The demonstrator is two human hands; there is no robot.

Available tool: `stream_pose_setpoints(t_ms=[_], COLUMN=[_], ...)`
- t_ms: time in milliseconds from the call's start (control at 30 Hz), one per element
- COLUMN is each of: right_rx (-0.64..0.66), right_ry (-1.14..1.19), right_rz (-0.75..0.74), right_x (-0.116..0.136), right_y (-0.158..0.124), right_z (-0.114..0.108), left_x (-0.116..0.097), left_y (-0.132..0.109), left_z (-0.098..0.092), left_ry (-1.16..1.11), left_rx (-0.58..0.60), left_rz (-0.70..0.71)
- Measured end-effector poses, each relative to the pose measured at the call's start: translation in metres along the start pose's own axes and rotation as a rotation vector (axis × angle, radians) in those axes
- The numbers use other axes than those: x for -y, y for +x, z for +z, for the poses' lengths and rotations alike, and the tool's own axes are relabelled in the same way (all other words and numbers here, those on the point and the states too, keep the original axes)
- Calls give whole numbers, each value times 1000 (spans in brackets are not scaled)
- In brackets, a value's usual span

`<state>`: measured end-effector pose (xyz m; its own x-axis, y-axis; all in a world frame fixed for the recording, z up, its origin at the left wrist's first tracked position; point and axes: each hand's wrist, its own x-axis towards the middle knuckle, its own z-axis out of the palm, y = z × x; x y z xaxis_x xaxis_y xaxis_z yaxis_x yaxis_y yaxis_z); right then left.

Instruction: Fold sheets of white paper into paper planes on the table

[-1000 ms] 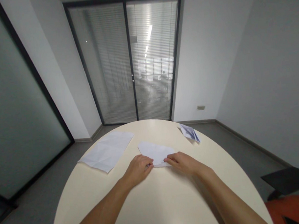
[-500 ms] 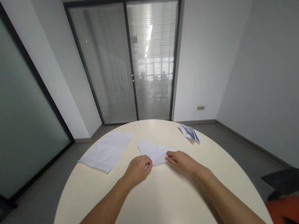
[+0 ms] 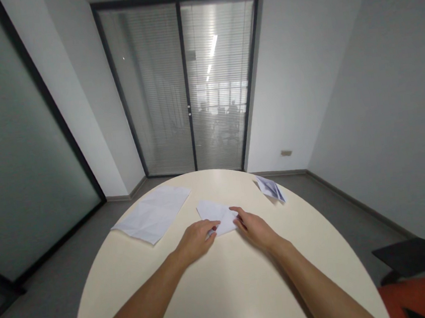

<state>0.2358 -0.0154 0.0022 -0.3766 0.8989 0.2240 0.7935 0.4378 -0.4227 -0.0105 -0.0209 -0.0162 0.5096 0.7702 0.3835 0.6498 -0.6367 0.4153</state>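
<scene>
A white sheet of paper (image 3: pixel 212 211), folded to a small piece, lies flat on the round table in front of me. At its near left corner my left hand (image 3: pixel 198 237) pinches the paper, index finger stretched over the top and thumb at the near edge. On the right side my right hand (image 3: pixel 256 229) holds the paper's edge, its index finger reaching onto the sheet and its thumb lower down. The right part of the paper is hidden behind that hand.
A larger creased white sheet (image 3: pixel 153 213) lies on the left of the round cream table (image 3: pixel 226 289). A folded paper with dark marks (image 3: pixel 271 189) stands partly raised near the right rim. Beyond the table's right edge is a red and black chair (image 3: pixel 420 296).
The right part of the small paper has been turned inward. My right index finger has moved left over the sheet, and my left index finger has stretched out along it.
</scene>
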Motion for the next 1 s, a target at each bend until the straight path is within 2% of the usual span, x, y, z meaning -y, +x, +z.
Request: stream_pose_setpoints(t_ms=[267, 533, 800, 1000], right_rx=[-50, -39, -23, -3], right_ry=[14, -54, -113, -150], right_rz=[-89, -189, -182, -212], right_x=[-3, -2, -5, -1], right_y=[1, 2, 2, 1], right_z=[8, 9, 13, 10], left_x=[5, 6, 6, 4], left_y=[-2, -2, -3, -3], left_z=[3, 6, 3, -2], left_ry=[29, 46, 32, 33], left_rx=[-5, 11, -8, 29], left_rz=[45, 72, 94, 112])
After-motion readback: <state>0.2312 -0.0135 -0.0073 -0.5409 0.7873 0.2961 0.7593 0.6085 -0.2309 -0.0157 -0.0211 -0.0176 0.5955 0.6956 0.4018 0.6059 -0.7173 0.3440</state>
